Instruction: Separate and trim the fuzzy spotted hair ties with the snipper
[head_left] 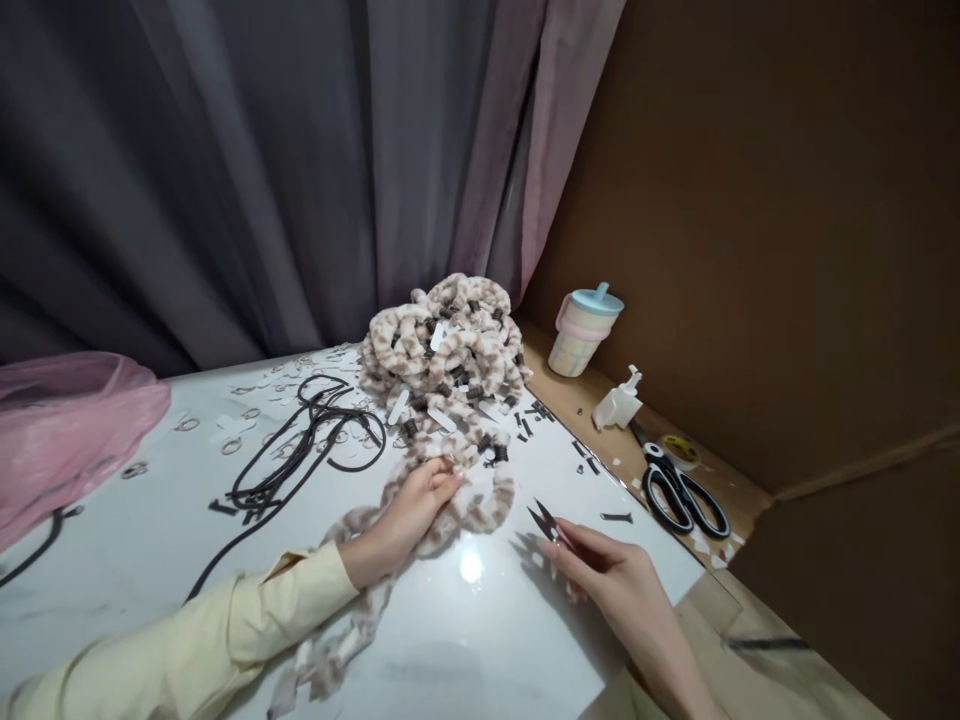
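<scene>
Two broad surfaces enclose the workspace: a grey and mauve fabric curtain (262, 200) hanging in folds behind, and a plain brown panel (787, 250) on the right. Between them lies a glossy white tabletop (517, 640); its right edge slants down toward the right hand, and beyond it runs a tan side strip (540, 372). White surface shows between the two hands and on toward the near side, giving the right hand room to move left; to its right the edge is near.

A heap of brown-and-white fluffy plush loops (484, 350) sits at the far side, its front loops spreading to the left hand. At far left slumps a translucent pink plastic bag (82, 420); between bag and heap, thin black cord (259, 500) lies in loose coils.

The left hand (412, 510) reaches in from a pale yellow sleeve (247, 610), palm down, fingers closed on a front loop; a plush strand passes under its wrist. The right hand (622, 580), apart from the plush, holds small dark-bladed snips (546, 522), blades parted and pointing toward the loop.

On the side strip stand a blue-lidded cup (581, 340) and a white bottle (617, 405), with black-and-white-handled scissors (661, 475) near. Tiny metal rings (135, 469) dot the tabletop's left.
</scene>
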